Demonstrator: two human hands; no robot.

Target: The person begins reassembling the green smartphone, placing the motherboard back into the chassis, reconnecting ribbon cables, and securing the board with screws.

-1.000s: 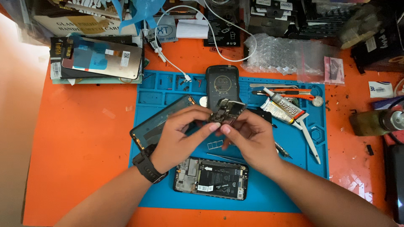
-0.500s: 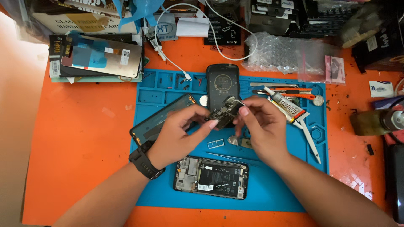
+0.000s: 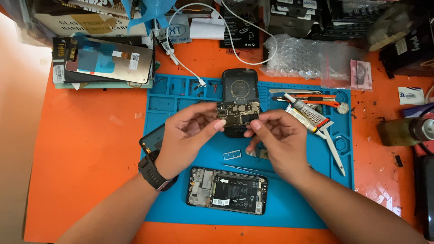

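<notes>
in the head view, both hands meet just above the middle of the blue work mat [image 3: 294,212], which lies on the orange bench [image 3: 81,180]. the left hand [image 3: 187,135], with a dark watch [image 3: 153,174] on its wrist, pinches the left end of a small circuit board [image 3: 238,113] between thumb and fingers, and the right hand [image 3: 278,140] pinches its right end the same way, so the board is held level in the air between them. directly behind the board, at 12 o'clock, a dark phone back cover [image 3: 239,86] lies on the mat. at 6 o'clock from the hands an opened phone [image 3: 227,190] lies flat with its battery showing, and between it and the hands sit a small sim tray [image 3: 232,154] and thin tweezers [image 3: 248,169]. at 3 o'clock a glue tube [image 3: 307,115] rests tilted on the mat. at 10 o'clock a phone screen panel [image 3: 108,65] tops a stack of boxes, and a white cable [image 3: 181,63] runs down toward the mat.
</notes>
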